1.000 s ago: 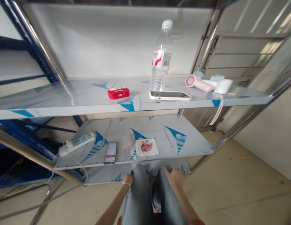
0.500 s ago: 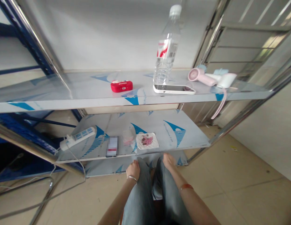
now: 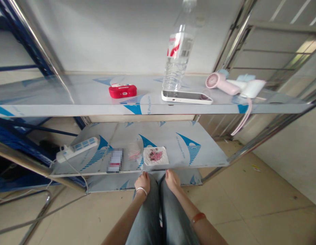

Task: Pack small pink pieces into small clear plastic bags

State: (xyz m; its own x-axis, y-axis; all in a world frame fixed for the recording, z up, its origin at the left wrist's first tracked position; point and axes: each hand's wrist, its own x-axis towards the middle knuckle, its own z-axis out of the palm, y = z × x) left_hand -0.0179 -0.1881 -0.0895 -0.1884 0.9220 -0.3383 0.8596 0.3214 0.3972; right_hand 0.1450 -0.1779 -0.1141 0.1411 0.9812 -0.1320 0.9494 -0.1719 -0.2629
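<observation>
1. Left hand point(image 3: 142, 183) and right hand point(image 3: 172, 181): fingers curled on your denim-clad knees, no item visible in either; how tightly they close underneath, you cannot tell
2. Pink-dotted white square packet point(image 3: 156, 156): flat on the middle shelf point(image 3: 170, 134), near its front edge, just beyond your hands; probably light, soft, easily creased; best pinched by its side edges
3. Change from a second ago: your knees and hands sit closer together; packet stays put
</observation>
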